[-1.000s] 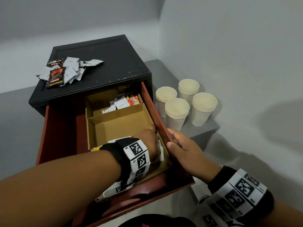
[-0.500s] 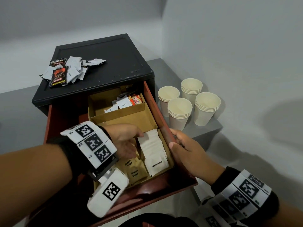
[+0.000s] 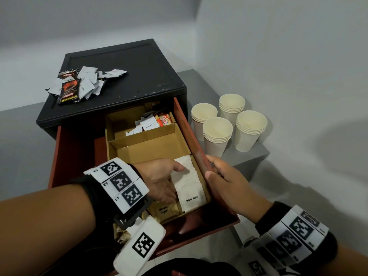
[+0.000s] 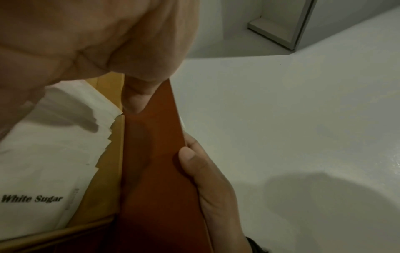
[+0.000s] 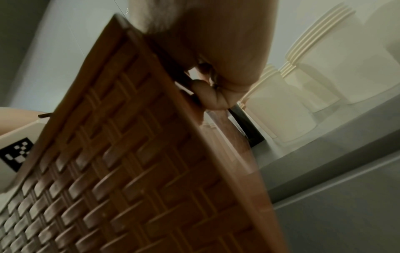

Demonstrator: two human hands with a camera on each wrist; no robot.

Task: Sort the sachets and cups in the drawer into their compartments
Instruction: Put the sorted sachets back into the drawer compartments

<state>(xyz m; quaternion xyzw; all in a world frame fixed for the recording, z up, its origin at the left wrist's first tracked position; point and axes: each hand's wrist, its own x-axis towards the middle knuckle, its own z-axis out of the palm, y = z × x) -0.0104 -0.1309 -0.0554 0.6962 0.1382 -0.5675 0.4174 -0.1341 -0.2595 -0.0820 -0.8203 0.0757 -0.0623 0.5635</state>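
The red drawer (image 3: 187, 128) hangs far out of the black cabinet (image 3: 119, 76); a downward lean could tip it. The right hand (image 3: 225, 182) grips its side wall, thumb inside. Cup stacks (image 3: 231, 128) stand close beside on the ledge, easy to knock. The left hand (image 3: 159, 180) lies relaxed over the white sugar sachets (image 3: 191, 188) in the front compartment, apparently holding nothing, though its fingertips are hidden; a careless sweep would mix them with the brown sugar sachets (image 3: 164, 210).

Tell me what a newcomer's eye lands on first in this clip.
Probably the open red-brown drawer with its cardboard compartments, where the left hand rests on white sugar sachets while the right hand grips the drawer's side wall. Next, four stacks of cream paper cups beside it, and loose sachets piled on the black cabinet top.
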